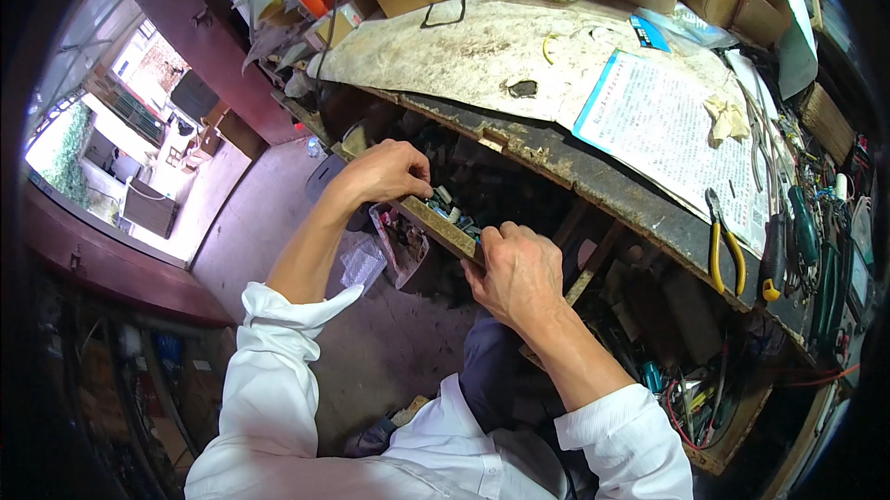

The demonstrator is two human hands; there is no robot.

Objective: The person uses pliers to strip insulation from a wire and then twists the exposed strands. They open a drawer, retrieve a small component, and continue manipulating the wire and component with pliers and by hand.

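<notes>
A wooden drawer (443, 228) juts out from under the workbench, its worn front board facing me. Inside lie several small parts (454, 213), some pale and some bluish, too small to name. My left hand (385, 172) bends over the board's left part, its curled fingers on the upper edge. At the other end my right hand (519, 268) grips the board, thumb toward me and fingers over the top. The fingertips of both hands are partly hidden, and the drawer's depth lies in shadow.
Above the drawer runs the workbench top (464, 55) with its worn front edge. Yellow-handled pliers (726, 245), a screwdriver (771, 259) and a printed sheet (667, 129) lie at the right. A bin (403, 254) stands below the drawer; an open lower drawer (732, 435) holds tools and wires.
</notes>
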